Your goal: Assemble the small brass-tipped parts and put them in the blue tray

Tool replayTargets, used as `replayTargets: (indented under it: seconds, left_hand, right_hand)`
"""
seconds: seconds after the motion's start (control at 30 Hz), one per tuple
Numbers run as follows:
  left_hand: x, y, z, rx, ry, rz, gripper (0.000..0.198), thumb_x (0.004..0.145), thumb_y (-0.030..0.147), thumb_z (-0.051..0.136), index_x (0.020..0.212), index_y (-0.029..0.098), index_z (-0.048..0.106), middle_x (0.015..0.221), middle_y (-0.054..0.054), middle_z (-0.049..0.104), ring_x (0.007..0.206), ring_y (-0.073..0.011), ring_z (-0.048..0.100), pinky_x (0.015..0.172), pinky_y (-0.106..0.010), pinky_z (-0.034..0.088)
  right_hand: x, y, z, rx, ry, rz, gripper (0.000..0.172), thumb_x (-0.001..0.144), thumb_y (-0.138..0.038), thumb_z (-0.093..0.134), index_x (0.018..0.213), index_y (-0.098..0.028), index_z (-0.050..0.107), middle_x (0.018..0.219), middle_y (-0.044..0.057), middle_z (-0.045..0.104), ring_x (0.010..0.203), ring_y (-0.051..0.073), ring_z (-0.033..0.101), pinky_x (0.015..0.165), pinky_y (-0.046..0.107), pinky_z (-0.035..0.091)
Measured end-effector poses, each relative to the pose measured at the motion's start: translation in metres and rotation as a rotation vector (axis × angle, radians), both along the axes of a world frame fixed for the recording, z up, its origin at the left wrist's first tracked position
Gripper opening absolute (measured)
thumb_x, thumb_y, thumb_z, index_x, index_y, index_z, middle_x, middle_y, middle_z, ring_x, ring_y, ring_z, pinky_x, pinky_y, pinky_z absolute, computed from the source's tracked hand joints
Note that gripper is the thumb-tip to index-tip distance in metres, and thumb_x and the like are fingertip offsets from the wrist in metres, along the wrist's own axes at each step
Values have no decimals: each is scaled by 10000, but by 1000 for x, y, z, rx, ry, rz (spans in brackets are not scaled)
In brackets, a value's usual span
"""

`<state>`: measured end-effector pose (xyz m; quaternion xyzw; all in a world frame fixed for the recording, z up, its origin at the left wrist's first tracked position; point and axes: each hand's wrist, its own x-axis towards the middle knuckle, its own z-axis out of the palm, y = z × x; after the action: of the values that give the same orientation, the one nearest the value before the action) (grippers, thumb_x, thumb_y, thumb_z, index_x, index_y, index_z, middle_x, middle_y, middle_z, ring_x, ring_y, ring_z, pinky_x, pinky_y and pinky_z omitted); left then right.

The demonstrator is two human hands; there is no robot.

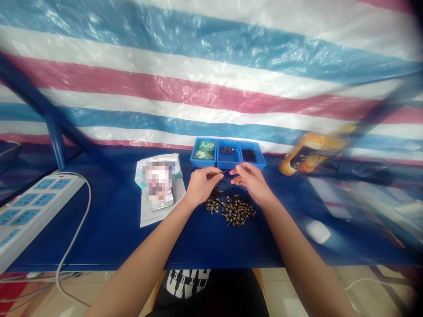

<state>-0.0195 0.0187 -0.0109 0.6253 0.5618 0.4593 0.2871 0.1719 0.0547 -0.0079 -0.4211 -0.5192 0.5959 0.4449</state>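
Brass-coloured small parts [238, 211] on blue table [221, 246], near both hands [201, 184].

Piece [225, 171] at fingers [216, 176] too small to tell; bottle [299, 154] blurred (lettering unreadable).

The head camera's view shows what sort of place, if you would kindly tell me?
Probably a makeshift workstation: a pile of small metallic parts on a blue table, blue bins beyond them, and a striped plastic sheet behind.

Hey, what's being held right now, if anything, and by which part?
The left hand appears to pinch a thin, dark, rod-like piece by one end; whether the right hand holds anything can't be told.
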Motion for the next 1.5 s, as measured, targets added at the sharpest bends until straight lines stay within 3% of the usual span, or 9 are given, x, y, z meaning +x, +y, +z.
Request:
replayTargets:
  seconds: [0.23,0.53,0.73,0.97,1.07,1.27,1.5]
  left_hand:
    - [0,0,-2,2,-10,18,202,839,388,685,919,217,757,915,-14,775,833,-189,715,801,-290,536]
    - [-1,2,-5,-11,-19,22,204,835,386,687,922,217,758,908,-19,775,833,-193,718,806,-296,538]
    - [-1,3,-5,-16,-14,23,208,836,391,683,916,214,758,900,-20,772,826,-190,710,798,-291,534]
    - [-1,2,-4,-26,-3,27,208,836,400,678,910,224,760,891,-14,770,816,-188,707,781,-287,531]
    - [0,2,-5,-20,-8,19,210,836,401,677,908,221,758,893,-15,770,817,-188,706,771,-283,529]
    - [0,1,-5,-19,12,-37,209,849,387,655,923,220,756,935,-17,774,837,-188,707,787,-282,525]
    - [1,0,-3,-19,12,-60,187,851,369,648,903,224,754,935,-10,774,846,-187,706,799,-281,526]
  right_hand:
    - [-2,3,-3,-57,60,-7,416,828,-577,670,702,-205,533,612,-24,591,530,109,535,567,259,424]
    - [-2,2,1,-9,128,-117,432,809,-454,727,565,-208,468,457,-50,422,473,103,441,509,261,350]
    - [0,5,2,-141,269,-279,398,744,-433,784,615,-208,482,491,-63,418,454,81,399,451,229,344]
    - [6,8,1,-139,301,-413,335,754,-487,752,914,-234,602,664,-39,591,492,80,469,460,210,380]
    - [3,7,1,-88,175,-341,273,769,-446,723,873,-214,626,632,-38,570,480,79,452,451,214,349]
    - [-7,0,-5,133,-213,64,290,817,-488,669,879,-206,690,746,8,656,566,115,538,543,255,417]
    - [-7,-6,0,230,-342,130,255,878,-448,579,846,-208,660,754,11,658,642,136,560,607,262,447]
